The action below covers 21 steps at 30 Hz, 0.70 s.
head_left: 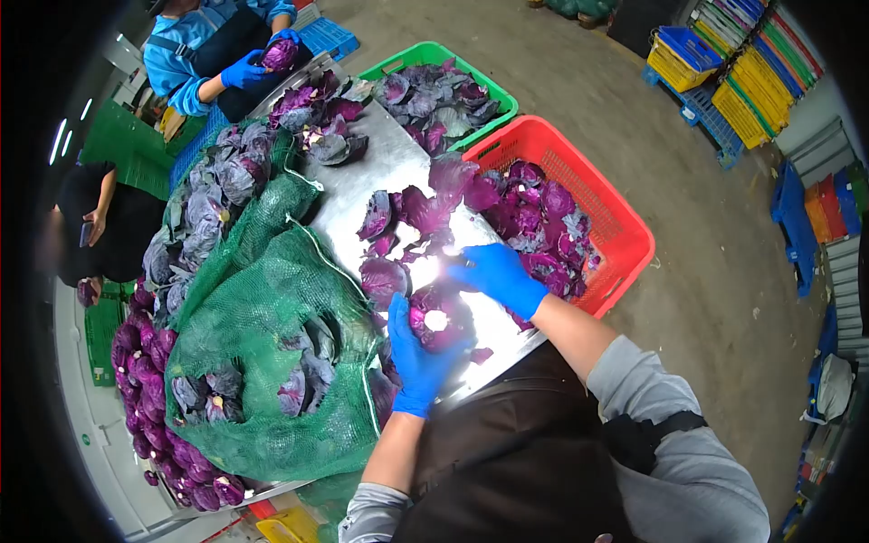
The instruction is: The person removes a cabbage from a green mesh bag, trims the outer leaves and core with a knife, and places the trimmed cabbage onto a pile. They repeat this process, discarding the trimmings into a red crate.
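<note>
A red cabbage (442, 317) with a pale cut stem end rests in my left hand (418, 360), whose blue-gloved fingers curve around its near side. My right hand (503, 276), also in a blue glove, is beside the cabbage with its fingers stretched out and nothing visible in them. Glare partly washes out the fingertips. Beyond it, blurred purple leaves (457, 181) hang between the metal table (398, 149) and the red crate (625, 226). Loose cabbage leaves (385, 276) lie on the metal to the left of the cabbage.
Purple leaves fill much of the red crate; a green crate (434, 50) behind it holds darker leaves. A green mesh sack (272, 362) of cabbages covers the left side. Across the table, a co-worker in blue gloves (244, 70) holds a cabbage. Another person (113, 222) stands far left.
</note>
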Each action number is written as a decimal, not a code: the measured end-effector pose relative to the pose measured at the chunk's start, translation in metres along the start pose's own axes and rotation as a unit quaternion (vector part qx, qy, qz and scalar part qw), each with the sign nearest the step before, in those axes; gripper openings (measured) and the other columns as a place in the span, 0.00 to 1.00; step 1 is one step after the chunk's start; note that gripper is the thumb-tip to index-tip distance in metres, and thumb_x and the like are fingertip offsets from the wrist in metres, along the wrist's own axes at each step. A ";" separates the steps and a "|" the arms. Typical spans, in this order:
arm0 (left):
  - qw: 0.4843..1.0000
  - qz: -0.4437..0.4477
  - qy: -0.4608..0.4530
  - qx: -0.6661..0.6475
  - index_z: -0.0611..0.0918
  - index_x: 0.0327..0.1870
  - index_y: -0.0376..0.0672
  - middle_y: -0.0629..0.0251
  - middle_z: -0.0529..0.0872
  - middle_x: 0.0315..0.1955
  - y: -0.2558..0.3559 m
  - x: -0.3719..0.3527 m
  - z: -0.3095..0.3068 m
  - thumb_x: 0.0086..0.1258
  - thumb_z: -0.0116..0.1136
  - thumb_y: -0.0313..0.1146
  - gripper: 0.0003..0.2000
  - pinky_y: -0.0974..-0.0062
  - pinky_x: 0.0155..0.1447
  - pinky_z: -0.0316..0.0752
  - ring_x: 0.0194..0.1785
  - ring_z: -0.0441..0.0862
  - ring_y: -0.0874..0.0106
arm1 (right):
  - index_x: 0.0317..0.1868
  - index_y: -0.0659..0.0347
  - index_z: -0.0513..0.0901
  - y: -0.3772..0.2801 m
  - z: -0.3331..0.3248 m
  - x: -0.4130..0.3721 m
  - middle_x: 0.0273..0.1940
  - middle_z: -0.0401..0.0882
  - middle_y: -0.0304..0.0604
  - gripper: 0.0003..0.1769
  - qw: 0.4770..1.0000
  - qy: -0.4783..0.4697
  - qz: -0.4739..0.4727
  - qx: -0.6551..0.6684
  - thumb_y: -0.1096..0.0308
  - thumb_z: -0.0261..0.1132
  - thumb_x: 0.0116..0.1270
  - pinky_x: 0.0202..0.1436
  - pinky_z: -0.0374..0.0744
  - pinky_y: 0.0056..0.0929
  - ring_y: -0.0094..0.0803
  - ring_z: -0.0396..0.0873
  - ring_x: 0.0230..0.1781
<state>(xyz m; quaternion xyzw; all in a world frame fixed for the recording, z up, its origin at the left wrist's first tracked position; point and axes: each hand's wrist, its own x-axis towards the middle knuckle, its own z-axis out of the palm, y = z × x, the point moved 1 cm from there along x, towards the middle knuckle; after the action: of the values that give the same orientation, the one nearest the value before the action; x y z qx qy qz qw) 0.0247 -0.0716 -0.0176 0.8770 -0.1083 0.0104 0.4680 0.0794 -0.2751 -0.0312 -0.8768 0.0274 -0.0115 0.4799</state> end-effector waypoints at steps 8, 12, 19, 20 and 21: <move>0.993 0.107 -0.027 0.038 0.59 0.66 0.36 0.50 0.62 0.65 -0.008 -0.002 -0.005 0.39 0.78 0.43 0.52 0.59 0.73 0.54 0.70 0.59 0.55 | 0.61 0.61 0.70 0.002 -0.016 -0.017 0.35 0.83 0.53 0.33 0.999 0.045 0.028 0.001 0.56 0.67 0.57 0.37 0.79 0.37 0.39 0.82 0.31; 0.993 0.061 -0.075 -0.061 0.62 0.64 0.37 0.55 0.67 0.61 0.013 0.014 -0.012 0.45 0.75 0.38 0.44 0.62 0.68 0.62 0.63 0.67 0.60 | 0.71 0.46 0.58 -0.029 0.018 -0.020 0.41 0.83 0.49 0.46 0.975 -0.146 -0.151 0.069 0.49 0.69 0.55 0.41 0.81 0.34 0.43 0.83 0.37; 0.972 -0.115 -0.064 -0.194 0.61 0.65 0.33 0.56 0.70 0.57 0.012 0.021 0.008 0.48 0.73 0.33 0.43 0.71 0.65 0.65 0.58 0.70 0.67 | 0.62 0.45 0.72 -0.083 0.010 0.013 0.29 0.82 0.45 0.30 0.924 -0.214 0.242 0.206 0.53 0.65 0.59 0.30 0.80 0.36 0.44 0.81 0.26; 0.997 -0.040 -0.027 -0.065 0.60 0.66 0.34 0.55 0.69 0.58 0.012 0.015 0.004 0.48 0.73 0.33 0.44 0.71 0.64 0.66 0.59 0.71 0.66 | 0.54 0.46 0.79 -0.034 0.038 0.029 0.28 0.81 0.47 0.21 0.989 -0.084 -0.114 0.029 0.56 0.64 0.60 0.31 0.80 0.37 0.45 0.81 0.27; 0.997 0.038 0.009 0.067 0.58 0.67 0.34 0.54 0.69 0.59 0.011 0.009 0.000 0.48 0.74 0.33 0.45 0.71 0.64 0.68 0.60 0.71 0.65 | 0.54 0.46 0.79 -0.022 0.035 0.037 0.28 0.81 0.47 0.21 0.989 -0.085 -0.116 0.031 0.56 0.64 0.60 0.31 0.80 0.37 0.45 0.81 0.27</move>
<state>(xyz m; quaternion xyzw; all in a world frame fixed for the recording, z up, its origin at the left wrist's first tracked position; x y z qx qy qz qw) 0.0316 -0.0789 -0.0074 0.9015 -0.1365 0.0439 0.4084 0.1189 -0.2354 -0.0317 -0.8564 -0.1155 0.0071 0.5032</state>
